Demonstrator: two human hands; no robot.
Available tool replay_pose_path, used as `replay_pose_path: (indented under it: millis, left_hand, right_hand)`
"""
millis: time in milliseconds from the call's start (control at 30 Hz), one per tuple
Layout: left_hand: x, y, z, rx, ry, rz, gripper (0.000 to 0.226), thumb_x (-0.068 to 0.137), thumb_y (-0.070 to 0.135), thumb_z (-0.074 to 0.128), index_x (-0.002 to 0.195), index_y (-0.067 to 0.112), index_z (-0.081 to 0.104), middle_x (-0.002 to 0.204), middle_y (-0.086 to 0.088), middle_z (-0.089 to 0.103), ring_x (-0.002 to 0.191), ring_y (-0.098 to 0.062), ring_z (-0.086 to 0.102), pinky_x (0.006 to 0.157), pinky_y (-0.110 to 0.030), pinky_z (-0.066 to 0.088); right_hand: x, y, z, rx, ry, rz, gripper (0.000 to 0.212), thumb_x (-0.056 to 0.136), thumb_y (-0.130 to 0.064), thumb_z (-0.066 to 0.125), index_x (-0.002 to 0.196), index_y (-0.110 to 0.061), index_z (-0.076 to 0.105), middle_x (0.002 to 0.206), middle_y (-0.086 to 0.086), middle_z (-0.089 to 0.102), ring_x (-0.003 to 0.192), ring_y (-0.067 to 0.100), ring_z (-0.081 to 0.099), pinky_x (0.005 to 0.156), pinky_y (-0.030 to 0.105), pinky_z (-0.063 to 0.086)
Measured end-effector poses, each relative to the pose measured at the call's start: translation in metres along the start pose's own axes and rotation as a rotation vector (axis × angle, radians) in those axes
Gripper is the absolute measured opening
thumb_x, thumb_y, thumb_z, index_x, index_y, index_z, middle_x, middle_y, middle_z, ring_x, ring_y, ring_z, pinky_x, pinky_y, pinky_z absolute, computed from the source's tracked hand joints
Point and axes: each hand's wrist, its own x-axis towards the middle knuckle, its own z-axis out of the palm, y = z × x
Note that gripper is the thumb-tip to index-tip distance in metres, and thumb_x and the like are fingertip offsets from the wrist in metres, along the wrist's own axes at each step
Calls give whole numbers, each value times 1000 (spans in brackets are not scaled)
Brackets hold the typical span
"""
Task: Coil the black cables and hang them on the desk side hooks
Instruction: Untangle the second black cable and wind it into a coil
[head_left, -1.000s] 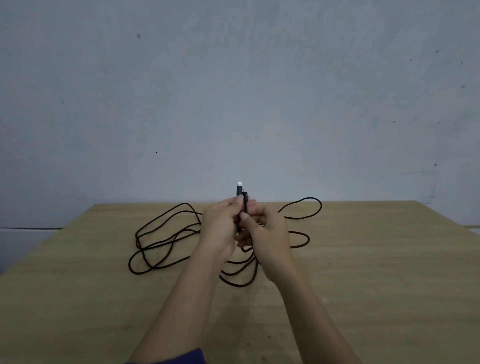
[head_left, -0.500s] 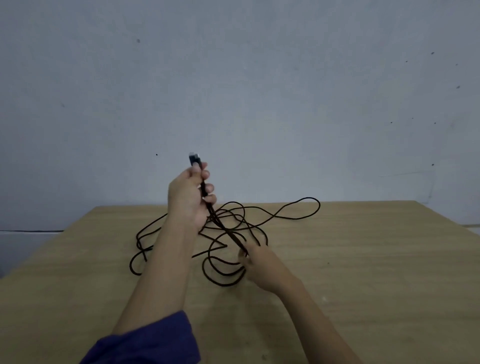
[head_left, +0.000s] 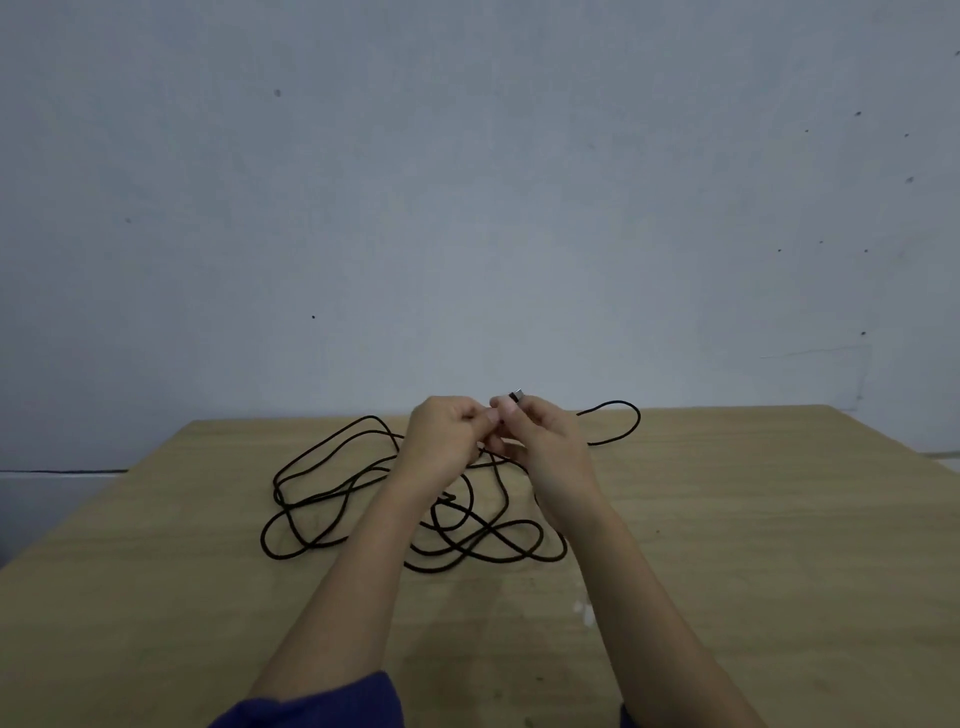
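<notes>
Cable (head_left: 332, 467) plug pinched in right hand (head_left: 545, 436).

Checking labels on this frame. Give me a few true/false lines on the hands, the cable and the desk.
1. The right hand pinches the cable's plug end, its metal tip sticking up past the fingers. True.
2. The black cable is wound into a neat coil. False: it lies in loose, crossing loops on the wooden desk.
3. The left hand rests flat on the desk, away from the right. False: it is raised, closed, its fingers meeting the right hand's.
4. One loop reaches toward the desk's far edge, to the right of the hands. True.
5. A coil already hangs on a side hook. False: no hook is in view.
</notes>
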Motion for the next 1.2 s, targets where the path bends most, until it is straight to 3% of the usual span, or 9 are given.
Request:
replay_pose_path:
  millis: [467,600,667,767,900,967,1000,1067,1200]
  left_hand:
    - [-11,-14,-24,-83,-534,-111,31,95,13,44,66,6,51,36,6,33,30,-6,27,36,-15,22]
    - [-6,-21,-21,-112,-424,-177,35,98,18,42,64,9,47,38,8,26,32,-3,18,35,-11,15]
    - [-3,-24,-20,-131,-364,-197,35,98,18,40,65,9,44,37,9,25,30,-2,18,34,-9,14]
    - [-1,-27,-18,-122,-333,-221,35,99,17,41,64,9,43,36,8,26,29,-2,18,34,-8,13]
    - [0,-28,-16,-133,-326,-227,34,99,16,41,65,9,44,36,8,27,28,-2,18,34,-7,13]
    - [-1,-28,-19,-155,-322,-228,33,98,16,42,66,8,46,36,7,28,28,-2,19,34,-8,14]
    - [-2,-29,-21,-189,-332,-228,32,97,16,43,67,7,47,37,7,28,28,-2,19,34,-9,14]
    - [-6,-31,-25,-306,-377,-230,31,94,18,46,66,7,48,37,5,29,27,-3,21,33,-10,15]
    - [-12,-34,-32,-572,-633,-194,29,85,24,60,59,12,56,36,5,35,27,-4,29,31,-11,25]
  right_hand:
    - [35,-43,-56,540,551,-41,20,93,-1,50,74,-3,55,67,8,58,55,17,59,58,24,55]
    - [42,-19,-69,190,578,154,14,94,-11,54,85,-1,57,77,11,59,63,18,61,58,24,53]
    - [37,-2,-63,-297,656,203,36,93,-23,54,118,2,50,108,15,56,98,25,58,84,33,46]
    - [12,15,-49,-644,314,-205,72,81,-30,49,146,-14,23,150,-3,26,140,15,16,114,32,13]
    - [-3,37,-30,-749,-254,-201,53,81,-37,51,131,-21,44,121,-3,59,117,5,47,102,27,31]
    - [2,32,-24,-530,-201,-125,10,94,-12,49,94,-14,59,66,-5,62,69,12,61,72,27,46]
    - [5,28,-23,-463,-181,-84,20,96,-6,45,81,-13,57,50,-9,51,51,11,53,57,25,44]
    - [13,18,-24,-440,-148,-36,29,96,-5,43,72,-16,54,47,-8,38,38,2,36,40,18,31]
    - [31,16,-21,-543,-17,-131,32,98,-10,41,68,-20,50,56,-3,39,50,8,35,50,20,29]
